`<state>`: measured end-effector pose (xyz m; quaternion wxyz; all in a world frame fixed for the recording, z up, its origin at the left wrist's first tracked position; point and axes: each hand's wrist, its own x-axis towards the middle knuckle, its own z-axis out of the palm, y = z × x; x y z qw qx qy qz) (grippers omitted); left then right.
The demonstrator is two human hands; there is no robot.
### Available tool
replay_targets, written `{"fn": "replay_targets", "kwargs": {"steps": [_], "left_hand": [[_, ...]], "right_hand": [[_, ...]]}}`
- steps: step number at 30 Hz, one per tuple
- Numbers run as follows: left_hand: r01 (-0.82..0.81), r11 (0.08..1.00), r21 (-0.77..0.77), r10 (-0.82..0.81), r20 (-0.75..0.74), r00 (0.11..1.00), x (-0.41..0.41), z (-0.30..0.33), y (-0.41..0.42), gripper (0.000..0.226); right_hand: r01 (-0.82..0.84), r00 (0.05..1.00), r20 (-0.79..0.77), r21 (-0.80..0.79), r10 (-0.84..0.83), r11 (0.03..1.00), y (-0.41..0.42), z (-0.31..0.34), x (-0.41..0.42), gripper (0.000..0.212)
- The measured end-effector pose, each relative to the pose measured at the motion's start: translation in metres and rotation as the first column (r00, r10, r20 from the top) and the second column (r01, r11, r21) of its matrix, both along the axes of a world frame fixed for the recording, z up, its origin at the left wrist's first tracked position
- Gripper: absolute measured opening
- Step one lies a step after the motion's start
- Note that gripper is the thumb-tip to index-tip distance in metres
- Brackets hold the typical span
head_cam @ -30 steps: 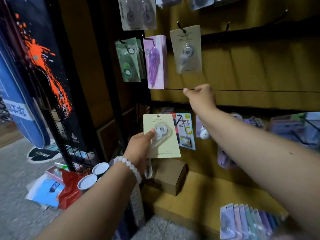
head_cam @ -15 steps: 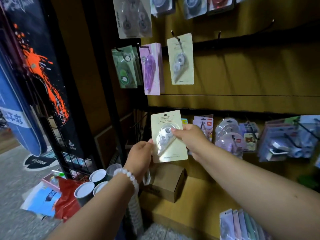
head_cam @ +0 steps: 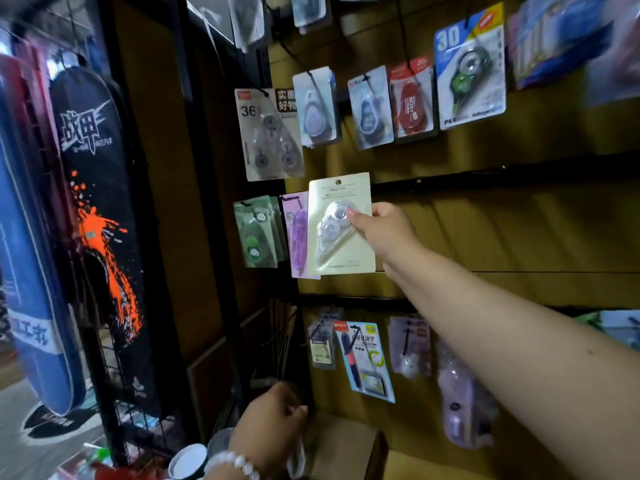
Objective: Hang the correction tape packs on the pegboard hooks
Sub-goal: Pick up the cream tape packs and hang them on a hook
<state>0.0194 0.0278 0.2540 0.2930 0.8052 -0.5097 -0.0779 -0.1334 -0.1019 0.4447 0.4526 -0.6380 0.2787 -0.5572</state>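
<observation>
Correction tape pack, a cream card with a clear blister [head_cam: 341,223], held up at centre frame against the pegboard.

Low in the frame, the left hand [head_cam: 272,415] with loosely curled fingers holds nothing, just left of the brown cardboard box [head_cam: 346,448]. Higher, the right hand [head_cam: 386,230] pinches the pack's right edge, thumb on the blister; its left edge overlaps the hanging purple pack [head_cam: 298,233]. Bare brown wooden pegboard [head_cam: 502,220] lies open to the right under the black hook rail [head_cam: 485,171].

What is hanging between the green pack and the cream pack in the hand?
A purple pack hangs between the green pack and the cream pack, seen from the head camera.
</observation>
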Motion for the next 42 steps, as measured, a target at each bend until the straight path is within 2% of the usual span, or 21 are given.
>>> {"fn": "replay_targets", "kwargs": {"steps": [7, 13, 16, 22, 30, 33, 36, 42], "left_hand": [[0.015, 1.0, -0.008, -0.015, 0.002, 1.0, -0.001, 0.0, 0.002, 0.014], [0.042, 0.999, -0.03, -0.042, 0.001, 0.999, -0.003, -0.005, 0.004, 0.011], [0.045, 0.999, -0.03, -0.045, 0.007, 0.999, -0.003, -0.008, 0.004, 0.012], [0.043, 0.999, -0.023, -0.043, -0.021, 0.999, -0.005, -0.018, 0.004, 0.018], [0.045, 0.999, -0.026, -0.045, -0.006, 0.999, -0.008, -0.026, 0.006, 0.019], [0.034, 0.999, -0.018, -0.034, 0.0, 0.999, -0.011, -0.03, 0.008, 0.018], [0.023, 1.0, -0.014, -0.023, 0.016, 1.0, -0.016, -0.033, 0.009, 0.016], [0.054, 0.998, 0.028, -0.054, 0.002, 0.999, -0.023, -0.045, 0.008, 0.019]], "right_hand": [[0.084, 0.996, -0.023, 0.0, -0.084, 0.996, -0.013, 0.018, 0.009, 0.018], [0.116, 0.992, -0.056, 0.017, -0.115, 0.993, -0.022, 0.006, 0.017, 0.018], [0.15, 0.987, -0.055, 0.022, -0.148, 0.989, -0.027, 0.004, 0.021, 0.011], [0.237, 0.963, -0.165, 0.129, -0.214, 0.963, -0.051, 0.008, 0.024, 0.03], [0.357, 0.888, -0.336, 0.072, -0.315, 0.931, -0.065, -0.007, 0.017, 0.037], [0.369, 0.862, -0.4, 0.071, -0.313, 0.927, -0.066, -0.021, 0.012, 0.035], [0.347, 0.875, -0.396, 0.108, -0.28, 0.932, -0.063, -0.041, 0.007, 0.037], [0.239, 0.896, -0.393, 0.035, -0.207, 0.97, -0.029, -0.086, -0.005, 0.037]]}}
